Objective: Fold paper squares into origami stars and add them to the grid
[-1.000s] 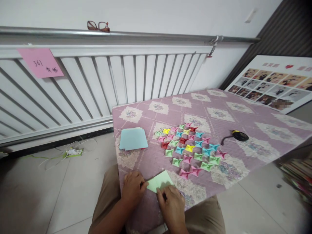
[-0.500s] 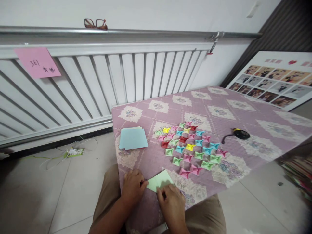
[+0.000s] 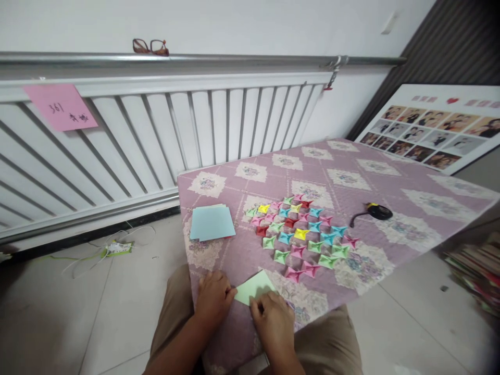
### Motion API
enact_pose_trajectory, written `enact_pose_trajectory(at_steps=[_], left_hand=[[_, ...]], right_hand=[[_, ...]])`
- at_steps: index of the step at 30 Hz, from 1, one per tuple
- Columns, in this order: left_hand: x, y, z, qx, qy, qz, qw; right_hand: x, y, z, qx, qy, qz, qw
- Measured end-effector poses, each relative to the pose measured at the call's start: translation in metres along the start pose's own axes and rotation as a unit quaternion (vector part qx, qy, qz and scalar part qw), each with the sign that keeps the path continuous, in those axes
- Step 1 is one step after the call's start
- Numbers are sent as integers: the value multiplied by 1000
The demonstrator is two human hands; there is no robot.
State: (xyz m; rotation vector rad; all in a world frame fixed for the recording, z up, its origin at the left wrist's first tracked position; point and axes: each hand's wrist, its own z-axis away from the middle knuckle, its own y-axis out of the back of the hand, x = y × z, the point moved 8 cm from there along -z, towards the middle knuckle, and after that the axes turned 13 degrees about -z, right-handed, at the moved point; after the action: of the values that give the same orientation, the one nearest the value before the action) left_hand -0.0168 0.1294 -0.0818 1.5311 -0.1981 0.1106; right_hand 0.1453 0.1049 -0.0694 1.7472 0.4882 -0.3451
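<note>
A light green sheet of paper (image 3: 254, 286) lies at the near edge of the table, set at an angle. My left hand (image 3: 214, 294) rests on the cloth with curled fingers, its thumb and fingertip at the paper's left corner. Over the lower right part of the sheet sits my right hand (image 3: 273, 315), fingers bent and closed on the near edge. It hides that part of the paper. Ahead lie several folded paper boat shapes (image 3: 300, 234) in pink, green, blue, yellow and red rows. Beyond my left hand is a stack of paper squares (image 3: 212, 223), light blue on top.
A purple patterned cloth (image 3: 273, 177) covers the table. A black object with a short cord (image 3: 378, 211) lies to the right. Behind stand a white radiator (image 3: 128, 140) with a pink note (image 3: 62, 108) and a photo board (image 3: 429, 127). A power strip (image 3: 117, 249) is on the floor.
The camera view has shifted slightly, so the background sits a little lower and the table items further left. Both hands stay at the green paper with almost no visible movement.
</note>
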Motion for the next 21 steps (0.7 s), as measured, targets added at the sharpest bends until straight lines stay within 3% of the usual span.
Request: enact_pose_trajectory(at_steps=[6, 10, 13, 15, 18, 21], left_hand=[[0, -4, 1, 1, -17, -39, 999], [21, 1, 4, 34, -179, -80, 980], [40, 5, 11, 32, -327, -84, 941], [48, 7, 14, 27, -388, -92, 917], [53, 11, 15, 32, -418, -106, 902], [52, 12, 14, 33, -412, -105, 904]], right_hand=[[1, 0, 1, -4, -8, 10, 1000], [1, 1, 1, -1, -10, 4, 1000], [-1, 2, 2, 3, -4, 2, 1000], [0, 1, 2, 5, 2, -1, 1000], [3, -1, 5, 15, 21, -13, 1000], [9, -2, 9, 33, 50, -26, 998]])
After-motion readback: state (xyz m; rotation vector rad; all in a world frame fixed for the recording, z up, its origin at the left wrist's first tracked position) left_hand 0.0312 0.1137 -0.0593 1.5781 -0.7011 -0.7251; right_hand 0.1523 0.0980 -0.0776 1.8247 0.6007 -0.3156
